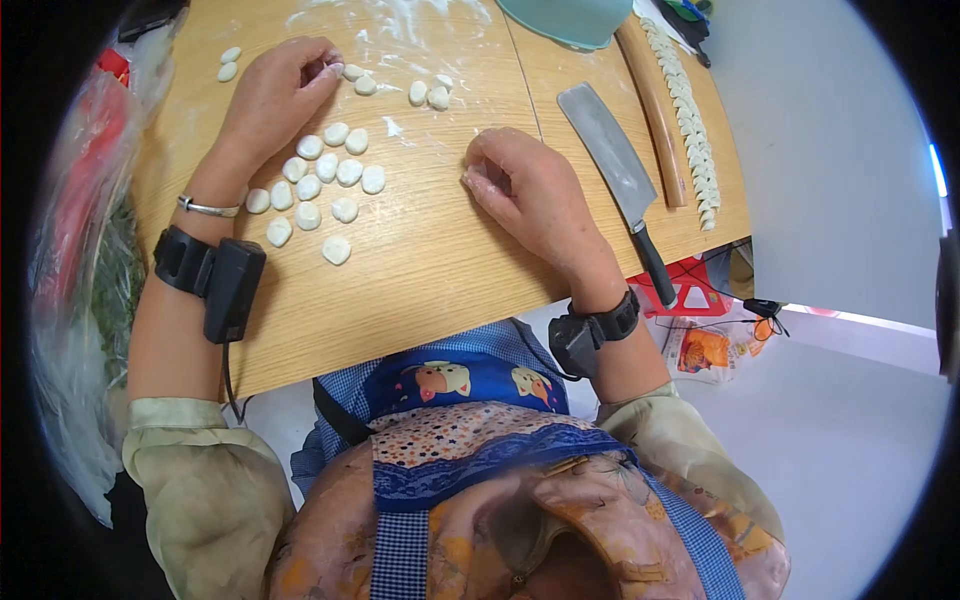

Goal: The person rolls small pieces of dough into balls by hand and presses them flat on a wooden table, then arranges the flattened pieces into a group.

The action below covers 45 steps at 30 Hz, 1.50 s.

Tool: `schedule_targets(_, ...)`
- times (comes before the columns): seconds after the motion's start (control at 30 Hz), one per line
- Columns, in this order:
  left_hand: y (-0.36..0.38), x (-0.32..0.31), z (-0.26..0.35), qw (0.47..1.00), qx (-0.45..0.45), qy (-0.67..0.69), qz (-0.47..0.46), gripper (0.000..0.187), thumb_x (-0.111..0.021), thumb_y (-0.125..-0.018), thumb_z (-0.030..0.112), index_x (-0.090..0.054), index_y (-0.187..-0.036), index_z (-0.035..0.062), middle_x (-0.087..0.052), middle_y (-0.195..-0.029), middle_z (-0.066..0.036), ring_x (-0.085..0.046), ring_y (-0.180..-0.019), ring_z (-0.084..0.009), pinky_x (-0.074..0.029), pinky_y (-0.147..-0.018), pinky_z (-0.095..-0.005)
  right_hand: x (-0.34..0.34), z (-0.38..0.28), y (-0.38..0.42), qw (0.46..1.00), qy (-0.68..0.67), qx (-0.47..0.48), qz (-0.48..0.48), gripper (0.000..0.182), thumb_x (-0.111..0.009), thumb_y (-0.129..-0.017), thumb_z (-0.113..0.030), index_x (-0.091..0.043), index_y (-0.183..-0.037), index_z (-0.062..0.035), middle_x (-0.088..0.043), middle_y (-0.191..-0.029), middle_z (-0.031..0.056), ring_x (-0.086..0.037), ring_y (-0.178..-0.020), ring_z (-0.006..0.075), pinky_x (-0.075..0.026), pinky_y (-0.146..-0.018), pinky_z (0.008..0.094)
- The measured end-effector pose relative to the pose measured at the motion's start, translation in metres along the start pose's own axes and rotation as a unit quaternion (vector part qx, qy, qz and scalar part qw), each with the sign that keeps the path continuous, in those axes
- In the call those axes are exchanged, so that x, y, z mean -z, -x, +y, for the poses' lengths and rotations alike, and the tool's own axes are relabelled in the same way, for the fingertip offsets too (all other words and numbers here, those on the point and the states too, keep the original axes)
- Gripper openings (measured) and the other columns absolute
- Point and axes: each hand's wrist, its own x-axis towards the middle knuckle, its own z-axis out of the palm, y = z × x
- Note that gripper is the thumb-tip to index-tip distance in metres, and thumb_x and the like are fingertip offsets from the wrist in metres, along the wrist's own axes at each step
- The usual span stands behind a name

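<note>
Several small white dough pieces (325,167) lie flat on the wooden table (420,290), most of them in a group at centre left. My left hand (290,85) is closed above that group, its fingertips touching or right beside a dough piece (353,73); whatever is between the fingers is too small to name. My right hand (525,190) rests to the right of the group with its fingers curled in, and what they hold, if anything, is hidden. Three more pieces (438,98) lie between and above my hands, and two (228,71) sit at the upper left.
Right of my right hand lies a cleaver (610,150), its black handle over the table's front edge. Beyond it are a wooden rolling pin (655,120) and a long row of shaped dough (690,130). A pale green bowl (565,20) stands at the back, plastic bags (85,230) at the left.
</note>
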Motion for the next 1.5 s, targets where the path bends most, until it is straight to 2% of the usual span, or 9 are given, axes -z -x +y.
schedule_targets(0.1, -0.001, 0.003, 0.002, 1.0, 0.0, -0.011, -0.013, 0.022, -0.065, -0.096, 0.02, -0.066, -0.105, 0.0001, -0.066, -0.09, -0.009, -0.062, -0.08, -0.017, -0.049, -0.074, -0.0298, 0.007, -0.005, -0.006, 0.998, -0.008, -0.048, -0.041, 0.018, -0.064, -0.092, -0.02, -0.06, -0.094, -0.0027, -0.063, -0.076, 0.0134, -0.062, -0.07, 0.0317, -0.048, -0.063, 0.0419)
schedule_targets(0.27, -0.001, 0.0, -0.001, 1.0, -0.004, 0.007, -0.003, 0.022, -0.065, -0.096, 0.02, -0.066, -0.104, -0.0003, -0.065, -0.088, -0.009, -0.06, -0.078, -0.0168, -0.049, -0.072, -0.0299, -0.006, 0.0, -0.035, 0.992, 0.099, -0.064, 0.04, 0.02, -0.055, -0.097, -0.02, -0.055, -0.09, -0.0011, -0.064, -0.076, 0.0178, -0.064, -0.07, 0.0352, -0.05, -0.065, 0.047)
schedule_targets(0.8, -0.002, -0.002, -0.005, 1.0, -0.018, 0.002, 0.003, 0.023, -0.064, -0.096, 0.02, -0.066, -0.104, -0.0006, -0.065, -0.087, -0.009, -0.059, -0.076, -0.0172, -0.048, -0.071, -0.0296, -0.032, 0.008, -0.04, 0.981, 0.183, -0.014, 0.068, 0.022, -0.051, -0.098, -0.022, -0.056, -0.091, -0.0016, -0.065, -0.081, 0.019, -0.064, -0.075, 0.0408, -0.05, -0.069, 0.0501)
schedule_targets(0.97, 0.0, 0.0, -0.002, 1.0, -0.013, 0.001, 0.005, 0.023, -0.065, -0.096, 0.021, -0.066, -0.104, -0.0004, -0.065, -0.087, -0.008, -0.058, -0.076, -0.0158, -0.047, -0.071, -0.0291, 0.007, 0.022, -0.043, 0.996, 0.003, -0.091, 0.019, 0.024, -0.047, -0.099, -0.02, -0.058, -0.093, 0.0018, -0.065, -0.083, 0.0251, -0.062, -0.077, 0.0447, -0.049, -0.072, 0.0525)
schedule_targets(1.13, -0.003, 0.002, 0.001, 1.0, 0.006, 0.003, -0.014, 0.024, -0.065, -0.095, 0.021, -0.066, -0.104, -0.0011, -0.064, -0.086, -0.008, -0.058, -0.076, -0.0145, -0.047, -0.07, -0.0287, 0.003, 0.002, -0.022, 0.992, 0.009, -0.117, -0.05, 0.025, -0.048, -0.099, -0.021, -0.057, -0.096, 0.0021, -0.065, -0.083, 0.0268, -0.063, -0.081, 0.0457, -0.049, -0.076, 0.0525)
schedule_targets(1.23, -0.001, -0.001, 0.001, 1.0, -0.007, 0.012, 0.01, 0.023, -0.064, -0.095, 0.02, -0.066, -0.103, -0.0019, -0.063, -0.084, -0.007, -0.057, -0.076, -0.0145, -0.047, -0.07, -0.0292, -0.004, -0.009, -0.031, 0.949, -0.283, -0.071, -0.123, 0.016, -0.054, -0.097, -0.012, -0.06, -0.108, -0.0024, -0.065, -0.087, 0.0124, -0.063, -0.076, 0.0243, -0.05, -0.07, 0.0382)
schedule_targets(1.27, 0.0, -0.001, 0.002, 1.0, -0.008, 0.016, 0.011, 0.023, -0.064, -0.095, 0.02, -0.066, -0.103, -0.002, -0.062, -0.083, -0.007, -0.057, -0.075, -0.015, -0.047, -0.07, -0.0293, -0.006, -0.006, -0.037, 0.949, -0.283, -0.069, -0.121, 0.016, -0.054, -0.097, -0.012, -0.06, -0.108, -0.0024, -0.065, -0.087, 0.0124, -0.063, -0.076, 0.0243, -0.05, -0.07, 0.0382)
schedule_targets(1.33, 0.0, 0.0, 0.002, 1.0, -0.006, 0.021, 0.013, 0.023, -0.064, -0.095, 0.019, -0.066, -0.102, -0.0022, -0.062, -0.083, -0.008, -0.057, -0.075, -0.0155, -0.047, -0.07, -0.0294, -0.008, 0.004, -0.054, 0.997, -0.011, -0.012, 0.073, 0.014, -0.059, -0.091, -0.009, -0.061, -0.103, -0.0019, -0.064, -0.086, 0.0164, -0.064, -0.081, 0.0339, -0.05, -0.072, 0.0429)
schedule_targets(1.5, -0.001, 0.001, 0.001, 1.0, -0.01, -0.004, 0.0, 0.022, -0.064, -0.094, 0.019, -0.066, -0.103, -0.0015, -0.063, -0.084, -0.009, -0.058, -0.076, -0.0171, -0.048, -0.071, -0.0295, -0.012, 0.006, -0.061, 1.0, 0.011, 0.008, 0.009, 0.017, -0.063, -0.088, -0.009, -0.062, -0.103, -0.0038, -0.064, -0.087, 0.0151, -0.064, -0.08, 0.0338, -0.05, -0.071, 0.0435)
